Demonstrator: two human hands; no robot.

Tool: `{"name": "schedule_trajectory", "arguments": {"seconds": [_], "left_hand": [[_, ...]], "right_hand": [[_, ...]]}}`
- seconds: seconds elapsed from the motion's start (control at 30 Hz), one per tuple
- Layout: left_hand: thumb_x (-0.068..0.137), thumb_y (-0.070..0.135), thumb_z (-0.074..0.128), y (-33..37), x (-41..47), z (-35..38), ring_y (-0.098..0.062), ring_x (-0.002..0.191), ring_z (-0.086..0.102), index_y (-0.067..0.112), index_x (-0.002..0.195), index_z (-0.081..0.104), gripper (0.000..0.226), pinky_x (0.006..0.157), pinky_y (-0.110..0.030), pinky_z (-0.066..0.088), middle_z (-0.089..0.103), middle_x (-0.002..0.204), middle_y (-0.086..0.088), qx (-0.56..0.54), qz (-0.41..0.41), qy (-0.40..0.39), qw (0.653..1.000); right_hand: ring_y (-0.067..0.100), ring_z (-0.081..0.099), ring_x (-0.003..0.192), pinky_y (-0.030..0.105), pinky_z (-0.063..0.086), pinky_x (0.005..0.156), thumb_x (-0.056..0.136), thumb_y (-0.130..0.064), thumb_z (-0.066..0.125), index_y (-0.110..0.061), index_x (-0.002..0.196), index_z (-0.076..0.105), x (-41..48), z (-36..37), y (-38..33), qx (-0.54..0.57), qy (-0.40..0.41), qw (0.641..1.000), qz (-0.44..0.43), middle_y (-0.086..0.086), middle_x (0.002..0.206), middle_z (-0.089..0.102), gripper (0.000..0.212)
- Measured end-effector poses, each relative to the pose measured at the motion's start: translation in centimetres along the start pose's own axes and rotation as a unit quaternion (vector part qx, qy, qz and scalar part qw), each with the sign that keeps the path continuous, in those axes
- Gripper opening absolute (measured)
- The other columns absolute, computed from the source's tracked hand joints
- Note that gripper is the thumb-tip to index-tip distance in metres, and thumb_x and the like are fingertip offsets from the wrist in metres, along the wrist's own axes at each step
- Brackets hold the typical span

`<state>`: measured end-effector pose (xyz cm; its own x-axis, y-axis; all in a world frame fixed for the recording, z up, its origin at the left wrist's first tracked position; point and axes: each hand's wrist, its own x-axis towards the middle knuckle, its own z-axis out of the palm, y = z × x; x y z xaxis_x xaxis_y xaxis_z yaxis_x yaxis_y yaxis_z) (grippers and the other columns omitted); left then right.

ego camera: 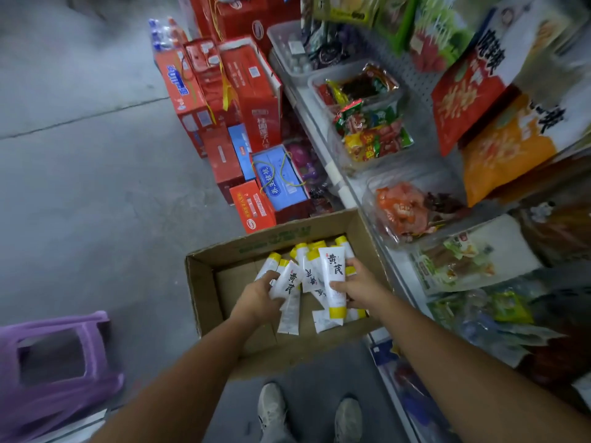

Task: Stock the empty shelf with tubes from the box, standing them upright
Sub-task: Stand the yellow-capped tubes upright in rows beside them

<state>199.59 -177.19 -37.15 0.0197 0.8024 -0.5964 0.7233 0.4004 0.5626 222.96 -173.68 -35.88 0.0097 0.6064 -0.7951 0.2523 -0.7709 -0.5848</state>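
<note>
An open cardboard box sits on the floor in front of me. It holds several white tubes with yellow caps, lying loose. My left hand grips one white tube over the box. My right hand grips another white tube, lifted above the box with its yellow cap pointing towards me. No empty shelf is visible.
A shelf unit with snack packets and clear bins runs along the right. Red and blue gift boxes are stacked on the floor beyond the cardboard box. A purple plastic stool stands at the lower left. My shoes are below the box.
</note>
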Motion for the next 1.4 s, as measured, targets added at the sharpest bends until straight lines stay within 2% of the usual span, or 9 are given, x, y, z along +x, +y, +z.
{"name": "schedule_trajectory", "arguments": {"seconds": [0.17, 0.27, 0.43, 0.67, 0.87, 1.03, 1.17, 1.27, 1.4], "left_hand": [[0.087, 0.017, 0.073, 3.2, -1.8, -4.4, -0.001, 0.080, 0.063, 0.028, 0.126, 0.053, 0.045, 0.060, -0.009, 0.048, 0.066, 0.103, 0.006, -0.054, 0.073, 0.005, 0.996], [0.086, 0.014, 0.073, 5.4, -3.0, -7.1, 0.005, 0.091, 0.063, 0.032, 0.127, 0.053, 0.049, 0.075, -0.015, 0.054, 0.067, 0.109, 0.014, -0.074, 0.109, 0.009, 0.991], [0.088, 0.008, 0.072, 8.9, -5.3, -10.8, 0.007, 0.092, 0.061, 0.026, 0.126, 0.051, 0.047, 0.067, -0.004, 0.048, 0.062, 0.107, 0.020, -0.105, 0.151, -0.006, 0.983], [0.088, 0.004, 0.071, 13.1, -8.2, -14.0, 0.007, 0.090, 0.067, 0.030, 0.119, 0.053, 0.045, 0.076, -0.015, 0.053, 0.070, 0.109, 0.008, -0.150, 0.199, -0.018, 0.968], [0.087, 0.013, 0.074, 18.2, -10.5, -17.1, -0.019, 0.098, 0.070, 0.039, 0.118, 0.052, 0.046, 0.083, -0.039, 0.059, 0.071, 0.111, 0.000, -0.174, 0.241, -0.035, 0.954], [0.080, 0.014, 0.080, 23.0, -12.8, -18.5, -0.027, 0.100, 0.070, 0.025, 0.118, 0.054, 0.047, 0.084, -0.054, 0.057, 0.072, 0.108, -0.006, -0.178, 0.294, -0.046, 0.938], [0.084, 0.012, 0.079, 26.9, -15.5, -18.3, -0.022, 0.100, 0.071, 0.024, 0.125, 0.053, 0.050, 0.083, -0.053, 0.058, 0.072, 0.111, -0.004, -0.178, 0.328, -0.061, 0.926], [0.083, 0.013, 0.080, 29.8, -17.7, -17.7, -0.018, 0.100, 0.070, 0.030, 0.121, 0.055, 0.048, 0.083, -0.051, 0.059, 0.074, 0.108, 0.001, -0.180, 0.349, -0.073, 0.917], [0.079, 0.023, 0.084, 33.7, -21.1, -16.3, -0.017, 0.103, 0.069, 0.032, 0.122, 0.056, 0.052, 0.085, -0.050, 0.059, 0.073, 0.113, 0.004, -0.170, 0.396, -0.079, 0.899]], "right_hand": [[0.026, 0.065, 0.095, 0.046, 0.056, 0.069, 0.090, 0.001, 0.066, -0.035, 0.130, 0.034, -4.7, -1.8, -4.3, 0.029, -0.012, 0.997, -0.076, 0.008, 0.107, 0.066, 0.063], [0.030, 0.066, 0.095, 0.056, 0.058, 0.072, 0.089, -0.001, 0.067, -0.033, 0.125, 0.039, -7.4, -3.3, -7.1, 0.041, 0.004, 0.992, -0.121, 0.009, 0.103, 0.065, 0.056], [0.020, 0.068, 0.079, 0.036, 0.057, 0.047, 0.092, -0.001, 0.064, -0.026, 0.112, 0.047, -12.3, -5.1, -12.1, 0.070, 0.038, 0.978, -0.191, 0.006, 0.099, 0.068, 0.037], [0.011, 0.070, 0.071, 0.021, 0.052, 0.051, 0.094, -0.004, 0.061, -0.025, 0.106, 0.049, -18.9, -8.0, -18.5, 0.012, 0.071, 0.955, -0.288, -0.001, 0.087, 0.070, 0.028], [0.027, 0.069, 0.097, 0.047, 0.059, 0.076, 0.092, -0.007, 0.066, -0.038, 0.104, 0.050, -25.2, -10.9, -22.0, -0.004, 0.133, 0.930, -0.341, 0.007, 0.114, 0.069, 0.036], [0.019, 0.066, 0.098, 0.051, 0.056, 0.088, 0.093, -0.007, 0.065, -0.028, 0.120, 0.048, -31.0, -13.8, -23.6, 0.006, 0.183, 0.908, -0.376, -0.001, 0.105, 0.068, 0.038], [0.024, 0.067, 0.103, 0.052, 0.059, 0.078, 0.093, -0.008, 0.064, -0.025, 0.126, 0.044, -35.4, -16.4, -23.2, 0.014, 0.215, 0.895, -0.391, 0.006, 0.110, 0.068, 0.042], [0.023, 0.067, 0.094, 0.034, 0.059, 0.058, 0.094, -0.005, 0.062, -0.021, 0.126, 0.042, -39.3, -18.5, -22.4, 0.029, 0.247, 0.883, -0.398, 0.006, 0.105, 0.066, 0.040], [0.027, 0.066, 0.099, 0.051, 0.059, 0.079, 0.092, -0.010, 0.066, -0.030, 0.125, 0.043, -44.2, -21.5, -20.3, 0.027, 0.299, 0.864, -0.405, 0.003, 0.107, 0.065, 0.045]]}}
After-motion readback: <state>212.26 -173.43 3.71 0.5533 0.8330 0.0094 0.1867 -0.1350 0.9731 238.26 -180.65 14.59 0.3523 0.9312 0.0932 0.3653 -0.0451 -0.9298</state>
